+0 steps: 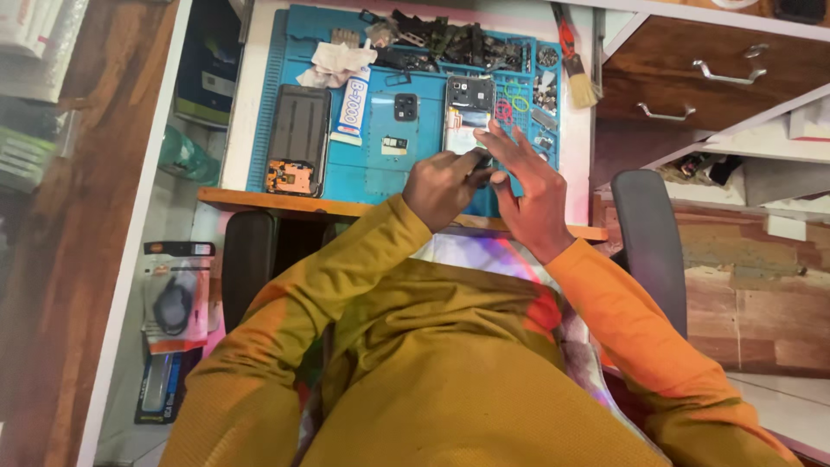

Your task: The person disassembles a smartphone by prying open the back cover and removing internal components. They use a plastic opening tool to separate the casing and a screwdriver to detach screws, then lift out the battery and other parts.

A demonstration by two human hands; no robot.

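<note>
Pinched in the left hand's [443, 183] narrow grip, a small dark part is steadied against the opened phone [468, 115]; right hand [527, 186] fingers are splayed wide, bracing it on the blue mat [363, 169].

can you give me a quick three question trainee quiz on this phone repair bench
1. True or false: the opened black smartphone with its back cover off lies on the blue rubber work mat.
2. Which thing lies between the black phone frame with the orange circuit board and the blue phone back cover? A) white glue tube B) red-handled paint brush C) green rubber rings
3. Fill in: the left hand and right hand meet at the ____ edge of the opened phone.

Key: 1 true; 2 A; 3 near (bottom)
</note>
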